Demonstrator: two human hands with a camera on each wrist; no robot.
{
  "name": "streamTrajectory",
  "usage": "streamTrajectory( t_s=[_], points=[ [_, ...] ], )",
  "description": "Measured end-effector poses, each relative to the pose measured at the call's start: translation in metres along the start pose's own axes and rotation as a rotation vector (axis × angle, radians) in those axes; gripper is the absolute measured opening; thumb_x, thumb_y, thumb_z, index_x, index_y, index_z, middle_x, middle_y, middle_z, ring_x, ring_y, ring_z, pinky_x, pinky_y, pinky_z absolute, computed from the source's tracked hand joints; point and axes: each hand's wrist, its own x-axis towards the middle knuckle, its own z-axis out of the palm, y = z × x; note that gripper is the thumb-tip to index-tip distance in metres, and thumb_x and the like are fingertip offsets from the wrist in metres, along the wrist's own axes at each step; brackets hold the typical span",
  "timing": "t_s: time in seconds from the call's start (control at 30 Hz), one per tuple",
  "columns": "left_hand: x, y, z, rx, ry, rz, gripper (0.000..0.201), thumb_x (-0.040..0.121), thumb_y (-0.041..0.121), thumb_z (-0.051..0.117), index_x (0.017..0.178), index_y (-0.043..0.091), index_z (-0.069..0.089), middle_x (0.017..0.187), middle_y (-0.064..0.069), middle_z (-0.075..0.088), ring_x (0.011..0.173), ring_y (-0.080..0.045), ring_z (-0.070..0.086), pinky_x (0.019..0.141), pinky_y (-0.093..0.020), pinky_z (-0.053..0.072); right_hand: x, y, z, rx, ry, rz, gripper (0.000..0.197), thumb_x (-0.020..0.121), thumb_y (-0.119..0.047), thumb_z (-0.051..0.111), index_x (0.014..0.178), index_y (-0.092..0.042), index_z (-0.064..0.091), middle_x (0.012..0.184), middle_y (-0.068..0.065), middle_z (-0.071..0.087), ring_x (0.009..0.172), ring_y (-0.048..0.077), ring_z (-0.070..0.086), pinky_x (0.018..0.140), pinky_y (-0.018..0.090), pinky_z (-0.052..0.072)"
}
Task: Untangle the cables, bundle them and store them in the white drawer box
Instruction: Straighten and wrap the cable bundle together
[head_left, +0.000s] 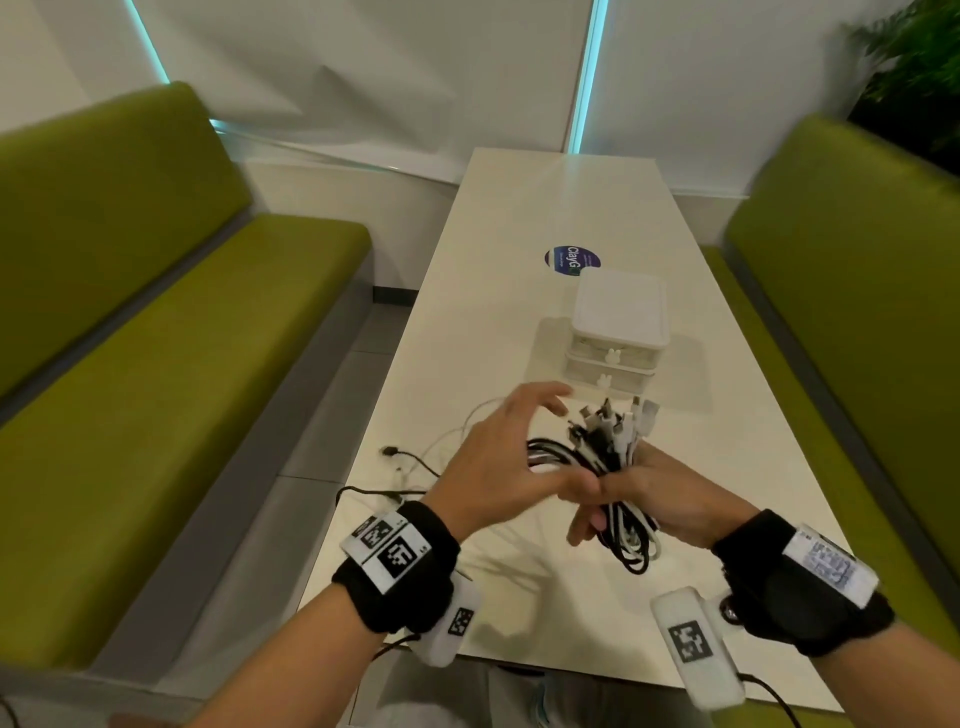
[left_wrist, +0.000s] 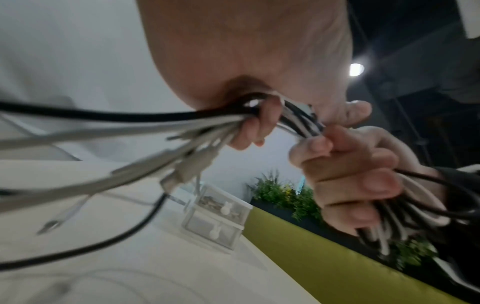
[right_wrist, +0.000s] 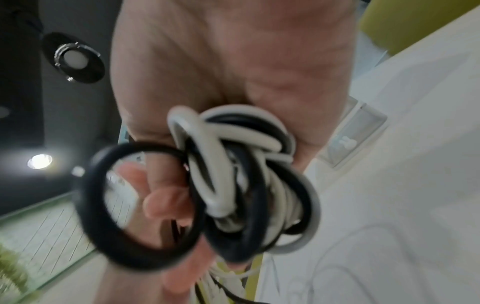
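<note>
My right hand (head_left: 660, 499) grips a bundle of black and white cables (head_left: 613, 452) above the table's near half. The plugs stick up out of the fist and folded loops (right_wrist: 233, 174) hang below it. My left hand (head_left: 493, 457) is beside the bundle, fingers stretched forward, with its thumb (left_wrist: 254, 125) hooked round the cables next to the right hand (left_wrist: 350, 174). Several cable ends (left_wrist: 103, 144) run out to the left. The white drawer box (head_left: 618, 332) stands just beyond the hands, both drawers pushed in; it also shows as the drawer box (left_wrist: 218, 216).
Loose white and black cables (head_left: 415, 467) lie on the white table (head_left: 519, 234) to the left of my hands. A round blue sticker (head_left: 571, 259) sits behind the box. Green benches (head_left: 156, 364) flank the table on both sides, with a plant (head_left: 914, 67) at far right.
</note>
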Motion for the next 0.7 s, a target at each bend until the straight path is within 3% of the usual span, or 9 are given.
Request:
streamTrajectory(
  t_s=[0.1,0.2,0.37,0.43,0.53,0.63,0.7],
  points=[
    [-0.002,-0.012,-0.001,-0.077,-0.010,-0.085,0.039,0.085,0.060,0.055,0.113,0.032,0.058,0.090,0.012,0.067,0.069,-0.004,0.059,0.070,-0.028,0.048,0.004,0.009,-0.003,0.126,0.081,-0.047,0.009,0.080,-0.015,0.069,0.072,-0.012,0.065,0.055,0.010,0.049,0.057,0.030,0.063,0.061,0.036,0.048],
    [-0.006,-0.010,-0.001,-0.104,-0.053,-0.152,0.044,0.095,0.059,0.043,0.083,0.021,0.062,0.056,0.008,0.056,0.053,-0.006,0.049,0.061,-0.027,0.040,0.007,0.017,0.000,0.247,0.150,-0.096,0.022,0.082,-0.019,0.070,0.062,-0.016,0.061,0.058,0.011,0.044,0.053,0.025,0.056,0.063,0.040,0.045],
    [-0.004,-0.007,-0.001,-0.379,0.007,-0.266,0.060,0.095,0.062,0.041,0.075,0.006,0.053,0.059,0.003,0.044,0.055,-0.014,0.039,0.063,-0.033,0.040,0.012,0.020,0.008,0.333,0.257,-0.161,0.034,0.082,-0.025,0.068,0.054,-0.017,0.051,0.068,0.020,0.041,0.055,0.026,0.054,0.057,0.032,0.048],
    [-0.003,0.003,0.003,-0.521,0.026,-0.328,0.055,0.095,0.057,0.041,0.071,0.008,0.047,0.061,-0.002,0.035,0.051,-0.013,0.029,0.053,-0.031,0.033,0.015,0.021,0.012,0.350,0.274,-0.182,0.030,0.082,-0.024,0.070,0.060,-0.014,0.052,0.061,0.015,0.040,0.054,0.026,0.054,0.062,0.038,0.047],
    [-0.004,0.010,0.012,-0.508,0.048,-0.356,0.054,0.100,0.052,0.037,0.071,0.007,0.044,0.054,0.011,0.031,0.046,-0.008,0.025,0.049,-0.023,0.023,0.017,0.022,0.016,0.285,0.303,-0.196,0.021,0.082,-0.028,0.073,0.081,-0.009,0.064,0.059,0.009,0.048,0.057,0.027,0.057,0.063,0.041,0.042],
    [-0.003,0.013,0.017,-0.516,0.054,-0.356,0.054,0.097,0.056,0.036,0.067,0.011,0.043,0.047,0.015,0.033,0.042,-0.004,0.028,0.049,-0.023,0.024,0.014,0.021,0.020,0.195,0.334,-0.204,0.029,0.084,-0.034,0.075,0.088,-0.006,0.069,0.077,0.022,0.065,0.063,0.027,0.062,0.051,0.028,0.043],
    [-0.001,0.017,0.019,-0.491,0.031,-0.364,0.053,0.098,0.055,0.034,0.069,0.014,0.050,0.043,0.015,0.041,0.038,-0.002,0.037,0.048,-0.021,0.029,0.013,0.019,0.026,0.245,0.311,-0.214,0.027,0.084,-0.029,0.073,0.105,-0.012,0.070,0.096,0.017,0.072,0.077,0.022,0.069,0.058,0.024,0.051]
  ],
)
